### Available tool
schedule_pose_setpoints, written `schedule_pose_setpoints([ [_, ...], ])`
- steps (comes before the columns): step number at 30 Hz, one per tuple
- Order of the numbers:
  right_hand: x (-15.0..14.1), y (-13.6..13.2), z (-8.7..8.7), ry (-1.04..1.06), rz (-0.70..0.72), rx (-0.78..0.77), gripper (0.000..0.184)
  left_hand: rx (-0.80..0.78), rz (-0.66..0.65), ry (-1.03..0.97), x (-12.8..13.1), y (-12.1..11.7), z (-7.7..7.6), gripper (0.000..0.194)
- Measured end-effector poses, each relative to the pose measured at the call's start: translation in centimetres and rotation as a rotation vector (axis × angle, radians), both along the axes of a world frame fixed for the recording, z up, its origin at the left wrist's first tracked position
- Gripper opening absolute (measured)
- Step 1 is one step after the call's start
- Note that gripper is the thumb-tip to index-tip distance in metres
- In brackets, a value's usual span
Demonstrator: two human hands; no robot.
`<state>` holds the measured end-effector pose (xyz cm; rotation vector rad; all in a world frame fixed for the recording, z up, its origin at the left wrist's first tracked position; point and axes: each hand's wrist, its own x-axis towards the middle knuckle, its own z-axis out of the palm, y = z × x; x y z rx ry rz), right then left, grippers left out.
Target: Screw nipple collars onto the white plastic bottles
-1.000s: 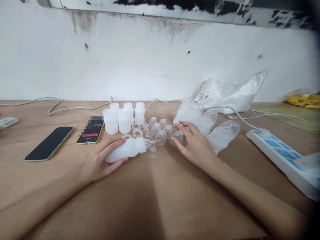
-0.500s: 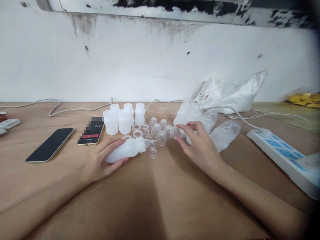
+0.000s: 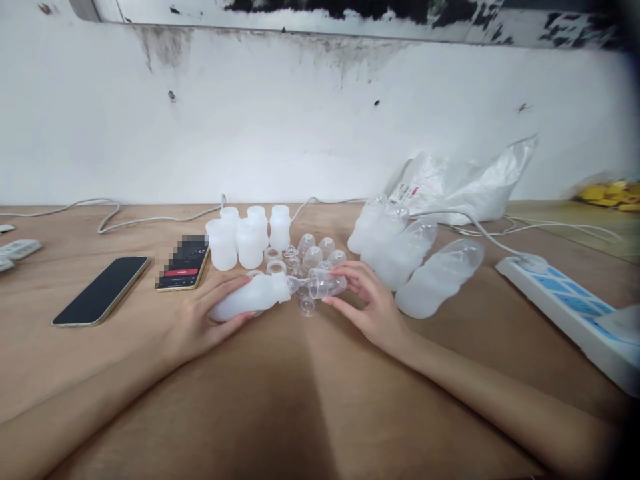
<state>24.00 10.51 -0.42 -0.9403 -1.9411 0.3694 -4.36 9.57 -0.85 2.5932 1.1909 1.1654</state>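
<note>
My left hand (image 3: 203, 319) grips a white baby bottle (image 3: 250, 298) lying on its side on the wooden table (image 3: 310, 413), its clear teat pointing right. My right hand (image 3: 367, 300) holds a clear dome cap (image 3: 327, 285) at the teat's tip. Behind them lie several loose clear caps (image 3: 315, 252) and white screw rings (image 3: 274, 255). Several white bottle bodies (image 3: 249, 235) stand upright further back.
Capped bottles (image 3: 415, 263) lie on their sides at the right, before a white plastic bag (image 3: 460, 180). Two phones (image 3: 103, 290) (image 3: 183, 265) rest at the left. A white power strip (image 3: 565, 307) with cables sits at the right. A white wall (image 3: 300, 120) backs the table.
My right hand picked a clear cap from the pile and carried it left to the teat of the bottle. My left hand kept the bottle still.
</note>
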Motion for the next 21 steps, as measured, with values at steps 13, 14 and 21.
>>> schedule_pose_setpoints([
  [13,-0.48,-0.95,0.55,-0.084,0.074,0.053,0.028,0.078,-0.142,0.036,0.02,0.01,0.65,0.042],
  [14,-0.48,-0.98,0.51,-0.089,0.069,0.052,0.028,0.062,-0.146,0.044,-0.01,0.0,0.65,0.042],
  [21,-0.46,-0.85,0.32,-0.009,0.132,-0.005,0.029,-0.04,-0.167,0.069,0.55,-0.05,0.52,0.051],
])
